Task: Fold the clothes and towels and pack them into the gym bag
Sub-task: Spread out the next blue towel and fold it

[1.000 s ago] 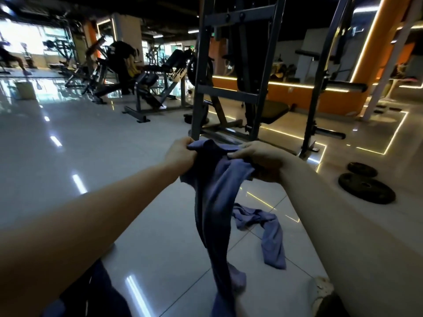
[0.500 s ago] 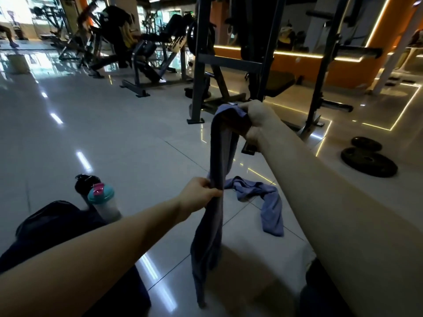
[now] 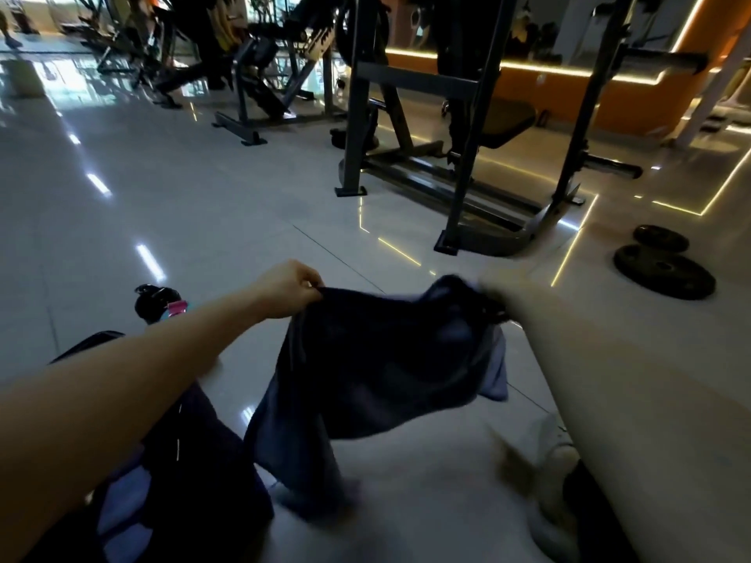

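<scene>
Dark blue cloth [image 3: 378,371] hangs spread mid-frame, off floor. I note left hand [image 3: 290,288] pinching its top edge at 10 o'clock. Right hand [image 3: 498,300] at 2 o'clock corner (blurred, grip cannot tell). Gym bag [image 3: 195,461] on floor at 8 o'clock, bottle [image 3: 156,304] just behind it.

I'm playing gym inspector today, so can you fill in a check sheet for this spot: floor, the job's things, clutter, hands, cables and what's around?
Surface: glossy tiled floor with lamp reflections.
Job's things: dark blue cloth stretched in the air between both hands; dark gym bag at lower left, seemingly open, something pale blue inside; lighter blue cloth peeking out behind the held one.
Clutter: shaker bottle beside the bag; two weight plates on the floor at right.
Hands: left hand pinches the cloth's edge; right hand, blurred, holds the other end.
Cables: nothing seen.
Surroundings: squat rack; more gym machines behind.
</scene>
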Demonstrator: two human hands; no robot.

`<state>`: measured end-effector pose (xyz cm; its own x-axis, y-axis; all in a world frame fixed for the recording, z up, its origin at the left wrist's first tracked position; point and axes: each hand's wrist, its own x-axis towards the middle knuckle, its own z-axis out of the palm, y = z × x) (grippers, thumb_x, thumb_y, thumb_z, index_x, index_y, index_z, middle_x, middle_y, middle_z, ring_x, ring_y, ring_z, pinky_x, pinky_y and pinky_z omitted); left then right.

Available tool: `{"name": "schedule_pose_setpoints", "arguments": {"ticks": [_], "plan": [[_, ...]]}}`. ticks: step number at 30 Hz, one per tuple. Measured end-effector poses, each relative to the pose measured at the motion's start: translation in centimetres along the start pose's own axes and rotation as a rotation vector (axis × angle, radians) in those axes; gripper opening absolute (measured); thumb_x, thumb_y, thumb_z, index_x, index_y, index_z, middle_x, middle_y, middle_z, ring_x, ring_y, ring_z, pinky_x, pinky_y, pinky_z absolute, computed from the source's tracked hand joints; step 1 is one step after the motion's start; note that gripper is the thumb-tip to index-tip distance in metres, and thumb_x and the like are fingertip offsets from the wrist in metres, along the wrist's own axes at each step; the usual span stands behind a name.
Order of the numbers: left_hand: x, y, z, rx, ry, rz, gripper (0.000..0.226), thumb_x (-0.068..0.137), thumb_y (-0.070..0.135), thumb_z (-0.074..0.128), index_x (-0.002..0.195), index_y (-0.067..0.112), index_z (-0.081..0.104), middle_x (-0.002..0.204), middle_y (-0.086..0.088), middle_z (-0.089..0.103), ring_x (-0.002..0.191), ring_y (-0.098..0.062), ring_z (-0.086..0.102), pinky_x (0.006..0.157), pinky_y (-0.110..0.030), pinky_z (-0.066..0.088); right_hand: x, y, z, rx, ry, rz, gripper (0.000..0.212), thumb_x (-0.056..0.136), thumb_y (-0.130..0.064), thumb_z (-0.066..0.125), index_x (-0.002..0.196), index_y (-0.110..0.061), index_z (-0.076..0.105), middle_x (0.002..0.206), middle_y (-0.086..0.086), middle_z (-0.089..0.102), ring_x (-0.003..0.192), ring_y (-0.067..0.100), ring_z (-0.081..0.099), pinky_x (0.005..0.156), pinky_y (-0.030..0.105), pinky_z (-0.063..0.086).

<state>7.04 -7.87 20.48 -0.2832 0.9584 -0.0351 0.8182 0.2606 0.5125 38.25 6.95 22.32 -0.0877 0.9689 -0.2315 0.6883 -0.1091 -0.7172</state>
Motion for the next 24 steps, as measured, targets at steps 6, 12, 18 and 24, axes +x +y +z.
{"name": "schedule_pose_setpoints", "arguments": {"ticks": [6,12,18,24], "plan": [[0.8,1.0,-2.5,0.009,0.298,0.022,0.023,0.096,0.019,0.053,0.103,0.024,0.074,0.096,-0.003,0.072,0.097,-0.026,0.066,0.079,-0.031,0.047,-3.1,-2.0,1.6,-0.597,-0.794,0.181,0.028,0.094,-0.018,0.066,0.112,0.003,0.067,0.076,0.014,0.073,0.068,0.025,0.07,0.089,0.047,0.059],[-0.3,2.7,-3.8,-0.514,0.084,0.14,0.014,0.092,0.014,0.062,0.084,0.013,0.075,0.084,-0.013,0.07,0.08,-0.023,0.063,0.078,-0.04,0.053,-1.8,-5.8,3.3,-0.254,-0.432,-0.248,0.023,0.097,-0.007,0.061,0.119,-0.002,0.06,0.092,0.017,0.068,0.071,0.026,0.065,0.067,0.038,0.056],[-2.8,5.4,-6.1,-0.806,-0.053,0.199,0.027,0.074,0.006,0.05,0.078,-0.002,0.076,0.09,-0.021,0.074,0.085,-0.024,0.07,0.084,-0.03,0.057,-3.0,-10.0,6.8,-0.059,-0.38,-0.627,0.087,0.081,0.004,0.072,0.154,-0.024,0.035,0.151,0.009,0.04,0.133,0.024,0.044,0.104,0.039,0.048],[-2.8,4.9,-6.1,-0.566,0.038,0.135,0.025,0.086,0.012,0.074,0.065,0.014,0.061,0.063,-0.004,0.055,0.063,-0.014,0.052,0.06,-0.023,0.042,-4.2,-10.8,8.7,-0.155,-0.582,-0.598,0.008,0.084,-0.004,0.068,0.081,-0.011,0.069,0.08,0.005,0.064,0.077,0.017,0.061,0.071,0.03,0.049]]}}
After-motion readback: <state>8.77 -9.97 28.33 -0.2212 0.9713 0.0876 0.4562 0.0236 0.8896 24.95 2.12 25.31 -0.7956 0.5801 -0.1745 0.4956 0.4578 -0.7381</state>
